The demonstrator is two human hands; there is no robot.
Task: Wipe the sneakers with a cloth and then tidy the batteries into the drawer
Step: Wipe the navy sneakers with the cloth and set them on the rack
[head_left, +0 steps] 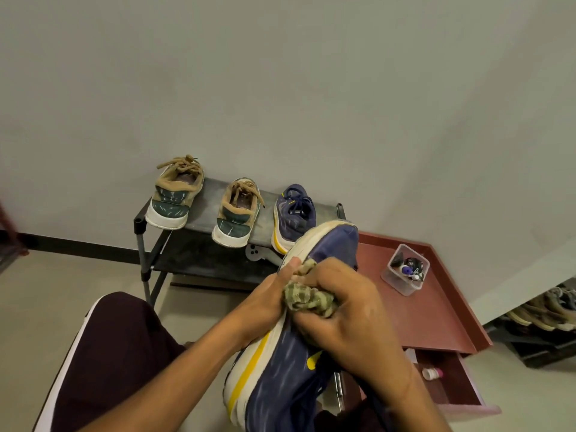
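Plain grey wall, dark shoe rack (199, 241) at centre carrying three other sneakers (233, 213). Lower centre, the left hand (265, 304) grips the navy sneaker (280, 378) by its white sole, and the right hand (352, 319) clenches the green cloth (311, 299) against its upper. The drawer (452, 391) sits open, lower right.

Left forearm enters from 7 o'clock, runs toward 1 o'clock. Left hand (268, 302) grips sole edge of sneaker (280, 378), thumb on top. Right forearm enters from 5 o'clock. Right hand (346, 310) fingers curled, clutching cloth (307, 299), touching left hand.
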